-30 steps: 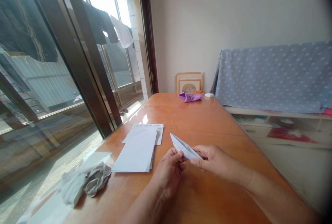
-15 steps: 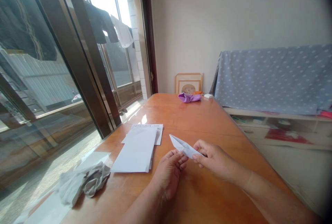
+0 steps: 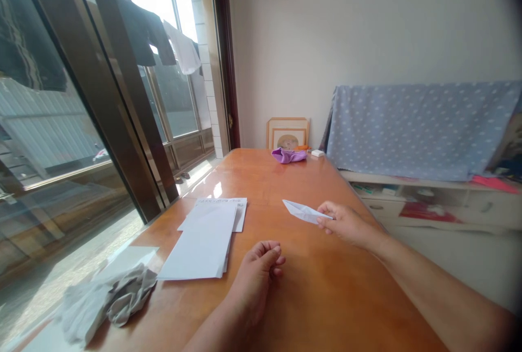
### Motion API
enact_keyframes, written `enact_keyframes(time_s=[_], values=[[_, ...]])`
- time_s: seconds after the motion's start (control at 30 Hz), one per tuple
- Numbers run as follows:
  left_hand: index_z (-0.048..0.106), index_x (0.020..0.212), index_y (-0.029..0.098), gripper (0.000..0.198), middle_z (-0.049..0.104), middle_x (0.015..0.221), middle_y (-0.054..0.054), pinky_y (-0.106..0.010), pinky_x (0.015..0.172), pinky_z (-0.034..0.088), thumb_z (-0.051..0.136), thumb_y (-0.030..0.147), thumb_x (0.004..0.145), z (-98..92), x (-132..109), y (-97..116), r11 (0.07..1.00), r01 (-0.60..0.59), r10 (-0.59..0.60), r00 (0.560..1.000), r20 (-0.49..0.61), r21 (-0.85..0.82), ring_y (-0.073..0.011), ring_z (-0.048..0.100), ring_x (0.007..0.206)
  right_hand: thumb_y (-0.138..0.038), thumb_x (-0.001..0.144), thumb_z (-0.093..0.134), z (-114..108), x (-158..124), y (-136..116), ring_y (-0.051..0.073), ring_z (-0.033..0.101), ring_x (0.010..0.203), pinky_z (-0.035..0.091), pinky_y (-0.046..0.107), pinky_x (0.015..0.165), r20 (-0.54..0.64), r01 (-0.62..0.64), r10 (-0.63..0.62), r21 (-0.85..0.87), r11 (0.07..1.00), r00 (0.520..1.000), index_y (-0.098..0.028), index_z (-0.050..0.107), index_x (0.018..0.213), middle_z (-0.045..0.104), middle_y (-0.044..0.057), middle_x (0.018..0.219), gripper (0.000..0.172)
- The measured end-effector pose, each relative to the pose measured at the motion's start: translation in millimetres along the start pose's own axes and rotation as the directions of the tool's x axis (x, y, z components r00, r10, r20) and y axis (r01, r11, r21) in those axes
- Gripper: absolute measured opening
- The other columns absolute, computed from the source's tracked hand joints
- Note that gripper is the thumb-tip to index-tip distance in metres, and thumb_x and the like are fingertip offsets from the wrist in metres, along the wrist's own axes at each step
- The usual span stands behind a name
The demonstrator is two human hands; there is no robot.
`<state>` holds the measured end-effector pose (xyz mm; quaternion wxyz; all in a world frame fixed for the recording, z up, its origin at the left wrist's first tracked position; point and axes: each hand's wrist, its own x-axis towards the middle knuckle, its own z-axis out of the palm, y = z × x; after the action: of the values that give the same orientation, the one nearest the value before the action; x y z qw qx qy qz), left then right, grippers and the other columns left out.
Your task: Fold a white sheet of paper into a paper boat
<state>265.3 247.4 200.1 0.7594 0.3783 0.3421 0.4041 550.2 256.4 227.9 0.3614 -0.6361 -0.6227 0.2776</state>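
Note:
A white paper boat [image 3: 304,212], long and pointed, is pinched at its near right end between the thumb and fingers of my right hand [image 3: 340,223]. Its pointed far end tilts up to the left, over the table. My left hand [image 3: 263,262] rests low over the wooden tabletop [image 3: 326,281], thumb against its curled fingers, with nothing seen in it. To the left of that hand lies a stack of white paper sheets [image 3: 199,243]. A sheet with handwriting [image 3: 240,216] sticks out from under the stack's far side.
Crumpled grey cloth [image 3: 130,292] and more paper [image 3: 134,259] lie at the table's left edge. At the far end are a purple cloth [image 3: 289,155], a small white box [image 3: 317,153] and a leaning picture frame [image 3: 287,131]. Glass doors [image 3: 81,150] run along the left.
My left hand has let go of the paper boat. My right hand has carried it up and to the right. The view has turned slightly right.

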Motion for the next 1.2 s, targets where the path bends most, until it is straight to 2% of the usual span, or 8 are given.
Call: enact_keyframes(time_s=[0.23,0.43,0.57,0.73,0.93,1.1,1.2], values=[[0.065,0.094,0.018,0.025,0.06,0.083,-0.002,-0.024,0.068,0.04,0.076,0.038,0.082,1.3,-2,0,0.987,-0.003,0.001,1.0,0.016,0.163,-0.0125,0.053,0.074,-0.038,0.078,0.065,-58,23,65,0.016,0.06,0.064,0.046,0.027,0.065,-0.167,-0.097,0.083,-0.077,0.992,0.983,-0.02,0.064,0.092,0.068,-0.001,0.072,0.023],[0.064,0.094,0.018,0.025,0.06,0.084,-0.002,-0.023,0.069,0.04,0.072,0.04,0.085,-0.6,0,-2,0.977,-0.007,0.0,0.999,0.033,0.214,-0.0127,0.051,0.074,-0.039,0.074,0.068,-83,39,99,0.018,0.059,0.067,0.046,0.029,0.068,-0.243,-0.128,0.099,-0.107,0.986,0.965,-0.02,0.067,0.09,0.067,-0.002,0.07,0.024],[0.063,0.094,0.018,0.026,0.059,0.084,-0.002,-0.023,0.069,0.039,0.071,0.042,0.086,0.3,2,-2,0.973,0.014,-0.018,1.0,0.016,0.229,-0.0125,0.05,0.074,-0.038,0.071,0.072,-85,45,108,0.021,0.062,0.079,0.047,0.031,0.076,-0.257,-0.124,0.089,-0.122,0.985,0.962,-0.02,0.07,0.086,0.072,0.001,0.08,0.024],[0.064,0.097,0.019,0.027,0.06,0.087,-0.002,-0.023,0.07,0.04,0.071,0.042,0.086,1.6,1,-2,0.975,0.034,-0.036,0.999,0.005,0.221,-0.0134,0.053,0.078,-0.035,0.068,0.078,-79,44,116,0.025,0.066,0.092,0.048,0.033,0.084,-0.24,-0.145,0.117,-0.102,0.984,0.964,-0.021,0.072,0.101,0.076,0.005,0.101,0.037],[0.064,0.096,0.019,0.026,0.06,0.086,-0.002,-0.023,0.071,0.04,0.071,0.042,0.086,-0.1,1,-2,0.972,0.022,-0.028,0.999,0.021,0.235,-0.0134,0.053,0.077,-0.034,0.068,0.081,-79,46,123,0.029,0.064,0.108,0.047,0.036,0.095,-0.257,-0.163,0.133,-0.101,0.981,0.957,-0.02,0.068,0.12,0.07,0.01,0.122,0.056],[0.065,0.095,0.02,0.028,0.061,0.086,-0.002,-0.023,0.071,0.04,0.073,0.045,0.084,-0.5,1,-2,0.974,0.02,-0.025,0.999,0.022,0.225,-0.0141,0.054,0.078,-0.037,0.068,0.082,-79,45,124,0.03,0.063,0.114,0.046,0.038,0.099,-0.275,-0.17,0.138,-0.097,0.981,0.952,-0.021,0.067,0.123,0.068,0.011,0.128,0.06],[0.066,0.095,0.02,0.029,0.061,0.086,-0.002,-0.023,0.07,0.04,0.074,0.045,0.083,-0.9,2,-3,0.977,0.022,-0.027,0.999,0.02,0.214,-0.0142,0.055,0.079,-0.042,0.069,0.081,-78,41,121,0.032,0.062,0.117,0.048,0.038,0.097,-0.318,-0.18,0.147,-0.078,0.981,0.937,-0.021,0.062,0.131,0.066,0.014,0.132,0.068]])
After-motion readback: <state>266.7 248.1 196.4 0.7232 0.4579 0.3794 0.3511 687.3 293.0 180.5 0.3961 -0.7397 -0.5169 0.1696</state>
